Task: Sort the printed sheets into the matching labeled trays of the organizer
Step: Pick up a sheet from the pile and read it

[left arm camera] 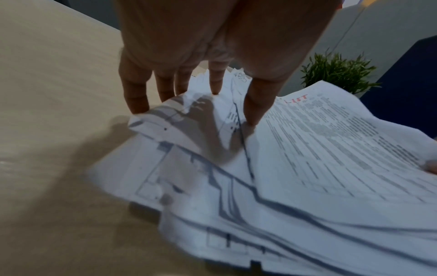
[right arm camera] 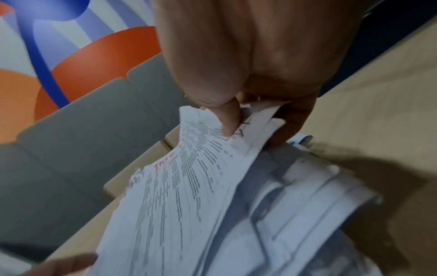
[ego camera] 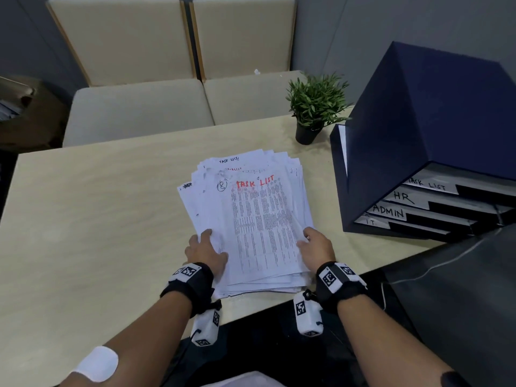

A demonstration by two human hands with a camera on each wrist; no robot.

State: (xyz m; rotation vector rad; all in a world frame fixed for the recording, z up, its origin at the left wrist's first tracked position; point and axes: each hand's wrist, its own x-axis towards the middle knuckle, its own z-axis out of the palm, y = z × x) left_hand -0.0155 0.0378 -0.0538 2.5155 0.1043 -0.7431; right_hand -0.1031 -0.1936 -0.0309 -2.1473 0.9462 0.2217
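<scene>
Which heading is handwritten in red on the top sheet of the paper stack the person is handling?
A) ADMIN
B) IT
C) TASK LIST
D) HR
C: the top white printed sheet on the messy stack of white paper carries "TASK LIST" in red marker above its columns of text, matching the top labeled tray of the dark blue desktop organizer.

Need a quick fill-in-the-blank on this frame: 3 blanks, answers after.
1. The top sheet of the stack is headed, in red, ____.
2. The lowest tray label on the organizer reads ____.
3. The right hand pinches sheets at the stack's edge; the left hand rests on the stack with ____ fingers.
4. Behind the stack, beside the organizer, stands a potted ____.

Answers: TASK LIST; IT; straight; plant
</scene>
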